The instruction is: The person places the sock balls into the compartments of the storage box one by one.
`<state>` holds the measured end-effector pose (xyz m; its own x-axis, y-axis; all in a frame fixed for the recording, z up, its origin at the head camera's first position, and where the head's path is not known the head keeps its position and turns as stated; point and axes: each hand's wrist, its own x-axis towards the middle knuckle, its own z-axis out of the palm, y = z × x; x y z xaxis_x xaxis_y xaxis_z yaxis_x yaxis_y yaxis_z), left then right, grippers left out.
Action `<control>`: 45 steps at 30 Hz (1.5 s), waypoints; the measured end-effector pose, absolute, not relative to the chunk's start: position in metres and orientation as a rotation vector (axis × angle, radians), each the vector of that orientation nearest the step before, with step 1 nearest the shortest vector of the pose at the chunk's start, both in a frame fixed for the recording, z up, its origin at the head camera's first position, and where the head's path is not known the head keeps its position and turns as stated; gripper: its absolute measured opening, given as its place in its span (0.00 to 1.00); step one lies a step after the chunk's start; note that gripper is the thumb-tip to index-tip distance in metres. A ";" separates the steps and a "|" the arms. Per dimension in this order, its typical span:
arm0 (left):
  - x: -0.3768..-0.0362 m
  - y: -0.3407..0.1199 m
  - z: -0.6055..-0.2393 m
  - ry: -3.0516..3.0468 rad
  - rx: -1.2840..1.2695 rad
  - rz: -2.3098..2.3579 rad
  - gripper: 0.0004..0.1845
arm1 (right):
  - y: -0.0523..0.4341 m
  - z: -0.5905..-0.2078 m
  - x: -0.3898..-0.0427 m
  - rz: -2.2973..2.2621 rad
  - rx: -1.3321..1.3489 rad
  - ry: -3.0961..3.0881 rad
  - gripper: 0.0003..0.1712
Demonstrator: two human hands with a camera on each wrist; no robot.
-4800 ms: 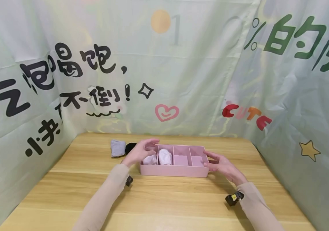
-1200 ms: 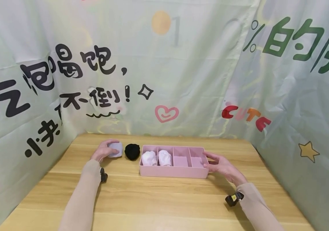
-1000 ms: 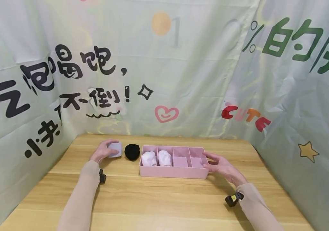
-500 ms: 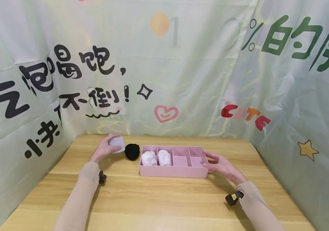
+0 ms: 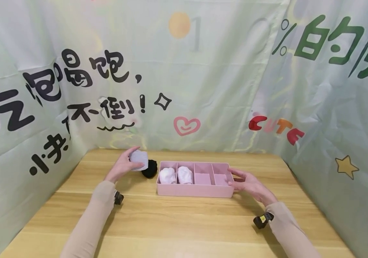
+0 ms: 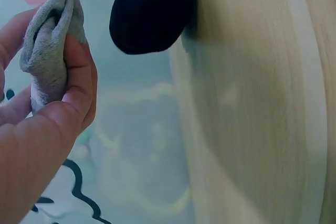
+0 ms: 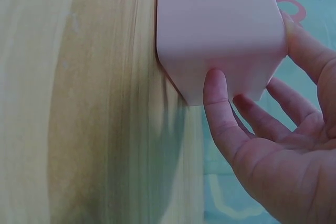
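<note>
My left hand (image 5: 122, 167) pinches a folded light-grey sock (image 5: 139, 160) between thumb and fingers, raised above the table at the left. In the left wrist view the sock (image 6: 50, 51) shows soft fabric with a folded opening. Close behind it, a black balled sock (image 5: 150, 170) is partly covered. A pink divided box (image 5: 195, 190) stands to the right, with white balled socks (image 5: 167, 176) in its two left compartments; the two right ones are bare. My right hand (image 5: 251, 185) grips the box's right end, thumb on the end wall (image 7: 210, 51), fingers toward the far corner.
The wooden table (image 5: 184, 225) stretches in front of the box. Printed cloth walls (image 5: 219, 89) close off the back and both sides. A small camera (image 5: 118, 197) sits on the left wrist, another camera (image 5: 262, 219) on the right.
My left hand left the white sock in the leftmost compartment, took the grey sock at far left, lifted it and carried it slightly right, past the black sock's edge. My right hand stayed.
</note>
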<state>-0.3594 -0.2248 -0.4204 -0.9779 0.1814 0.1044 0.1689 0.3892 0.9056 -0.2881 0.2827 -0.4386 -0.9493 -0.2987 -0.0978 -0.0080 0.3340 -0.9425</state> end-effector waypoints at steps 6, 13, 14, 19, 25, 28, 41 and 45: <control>-0.359 -0.206 -0.419 2.615 0.394 1.658 0.51 | 0.283 -0.437 -0.290 -1.679 -0.288 2.335 0.43; -0.351 -0.185 -0.417 2.633 0.435 1.576 0.55 | 0.282 -0.438 -0.289 -1.683 -0.279 2.320 0.43; -0.350 -0.182 -0.416 2.634 0.447 1.579 0.55 | 0.281 -0.438 -0.289 -1.683 -0.278 2.319 0.43; -0.346 -0.168 -0.416 2.633 0.493 1.607 0.56 | 0.282 -0.439 -0.290 -1.690 -0.278 2.315 0.42; -0.344 -0.155 -0.421 2.626 0.480 1.646 0.59 | 0.280 -0.439 -0.289 -1.674 -0.269 2.328 0.42; -0.342 -0.147 -0.421 2.615 0.461 1.647 0.60 | 0.279 -0.438 -0.286 -1.662 -0.274 2.329 0.42; -0.337 -0.116 -0.420 2.703 0.435 1.615 0.58 | 0.282 -0.439 -0.287 -1.679 -0.301 2.323 0.43; -0.337 -0.107 -0.422 2.704 0.459 1.634 0.55 | 0.282 -0.441 -0.287 -1.695 -0.262 2.319 0.42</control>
